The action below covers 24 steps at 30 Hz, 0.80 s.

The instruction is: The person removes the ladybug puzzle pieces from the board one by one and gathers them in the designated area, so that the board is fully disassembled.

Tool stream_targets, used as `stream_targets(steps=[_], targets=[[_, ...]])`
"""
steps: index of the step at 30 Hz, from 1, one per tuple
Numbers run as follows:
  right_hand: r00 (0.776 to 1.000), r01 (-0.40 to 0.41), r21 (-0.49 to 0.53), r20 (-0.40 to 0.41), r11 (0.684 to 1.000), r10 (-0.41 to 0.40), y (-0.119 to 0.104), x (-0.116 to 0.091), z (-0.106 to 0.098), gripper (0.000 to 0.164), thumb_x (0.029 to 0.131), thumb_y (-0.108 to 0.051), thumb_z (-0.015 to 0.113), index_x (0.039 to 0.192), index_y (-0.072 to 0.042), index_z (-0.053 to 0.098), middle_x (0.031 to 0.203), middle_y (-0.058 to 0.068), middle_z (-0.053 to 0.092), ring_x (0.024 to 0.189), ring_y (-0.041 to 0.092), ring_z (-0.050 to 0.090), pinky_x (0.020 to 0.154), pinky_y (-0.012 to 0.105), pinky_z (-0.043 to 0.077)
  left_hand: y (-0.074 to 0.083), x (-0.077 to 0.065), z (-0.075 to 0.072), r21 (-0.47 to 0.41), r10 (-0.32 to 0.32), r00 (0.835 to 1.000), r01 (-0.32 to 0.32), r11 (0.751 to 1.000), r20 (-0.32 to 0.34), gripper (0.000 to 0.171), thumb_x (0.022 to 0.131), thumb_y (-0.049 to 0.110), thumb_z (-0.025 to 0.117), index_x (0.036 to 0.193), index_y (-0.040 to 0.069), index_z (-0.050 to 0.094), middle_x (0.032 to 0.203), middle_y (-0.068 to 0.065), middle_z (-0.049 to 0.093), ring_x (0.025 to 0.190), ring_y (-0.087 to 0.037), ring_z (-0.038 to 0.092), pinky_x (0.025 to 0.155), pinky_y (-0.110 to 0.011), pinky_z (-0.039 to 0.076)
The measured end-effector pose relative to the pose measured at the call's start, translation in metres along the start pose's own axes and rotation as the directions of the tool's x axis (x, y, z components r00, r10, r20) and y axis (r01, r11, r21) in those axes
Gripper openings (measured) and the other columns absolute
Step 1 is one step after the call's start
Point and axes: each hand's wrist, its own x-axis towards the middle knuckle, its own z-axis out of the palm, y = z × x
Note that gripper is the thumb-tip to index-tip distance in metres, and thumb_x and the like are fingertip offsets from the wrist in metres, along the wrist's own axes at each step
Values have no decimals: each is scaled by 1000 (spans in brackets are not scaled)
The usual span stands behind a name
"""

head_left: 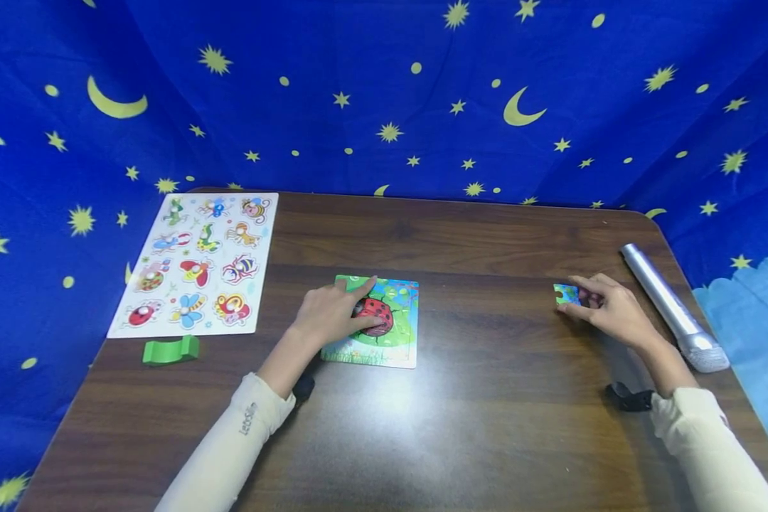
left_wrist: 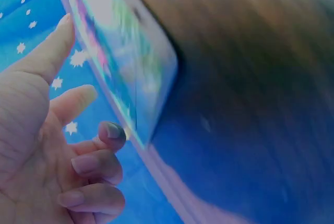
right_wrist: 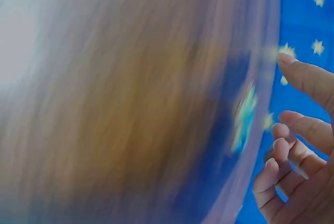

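A blue star-and-moon curtain (head_left: pixel 333 78) hangs behind the brown table (head_left: pixel 486 441). To my left lies the insect board (head_left: pixel 192 274); far right, a silver microphone (head_left: pixel 668 299). The ladybug puzzle (head_left: pixel 404 338) lies left of the table's middle, my left hand (head_left: pixel 326 311) over it, thumb and forefinger spread, gripping nothing. My right hand (head_left: pixel 608 306), fingers loose and parted, is at the puzzle piece (head_left: pixel 565 293), near the microphone. A green block (head_left: pixel 171 350) sits just below the board. The piece is smallest.
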Motion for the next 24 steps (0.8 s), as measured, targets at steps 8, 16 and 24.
stream_targets(steps=[8, 16, 24], targets=[[990, 136, 24, 24, 990, -137, -47, 11, 22, 55, 84, -27, 81, 129, -1, 64, 87, 4, 56, 71, 11, 45, 61, 22, 36, -23, -11, -4, -19, -115, 993, 116, 993, 41, 90, 84, 77, 52, 157, 30, 28, 124, -27, 58, 69, -24, 53, 55, -34, 40], [955, 274, 103, 88, 956, -283, -103, 24, 55, 55, 84, -26, 81, 129, 0, 64, 90, 5, 57, 69, 12, 48, 60, 24, 41, -25, -13, 4, 4, -152, 986, 152, 988, 70, 95, 81, 82, 50, 158, 33, 24, 141, -33, 47, 73, -27, 56, 59, -37, 44], [934, 279, 203, 169, 938, -314, -164, 34, 88, 55, 85, -30, 80, 129, -1, 65, 97, 7, 60, 71, 15, 50, 61, 27, 41, -16, -17, 5, 14, -186, 982, 186, 982, 37, 96, 79, 82, 53, 157, 32, 27, 133, -31, 53, 63, -23, 50, 53, -34, 39]])
